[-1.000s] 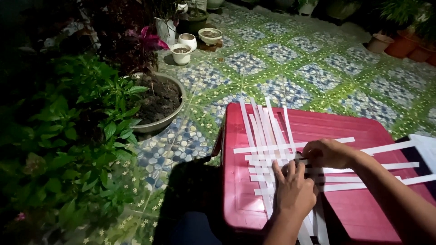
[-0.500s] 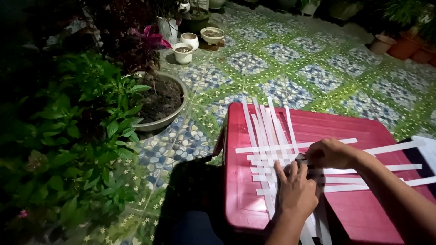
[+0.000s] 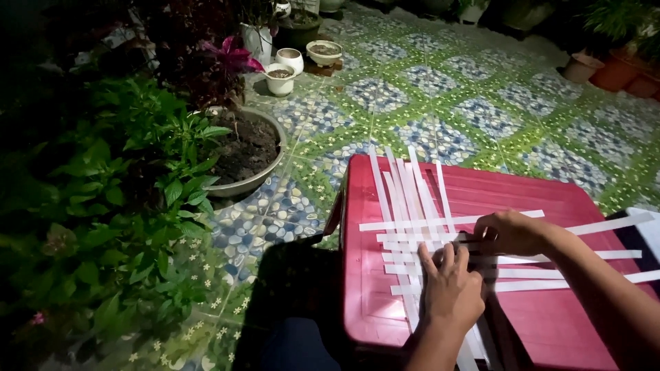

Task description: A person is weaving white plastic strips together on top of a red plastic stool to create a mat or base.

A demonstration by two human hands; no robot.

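While left hand (image 3: 450,292) flattens white strips (image 3: 412,227), right fingers (image 3: 491,233) pinch one beside pots (image 3: 283,72).

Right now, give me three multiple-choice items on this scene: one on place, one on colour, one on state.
1. Where do the white strips lie?
A. on the tiled floor
B. on the box lid
C. in the planter

2. What colour is the box lid?
A. blue
B. red
C. black

3. How is the left hand?
A. flat, pressing the strips
B. raised in the air
C. inside a pot

Key: 1 B, the strips cross on the lid; 2 B, its bare surface is red; 3 A, palm down with fingers spread on the weave, beside the right hand.
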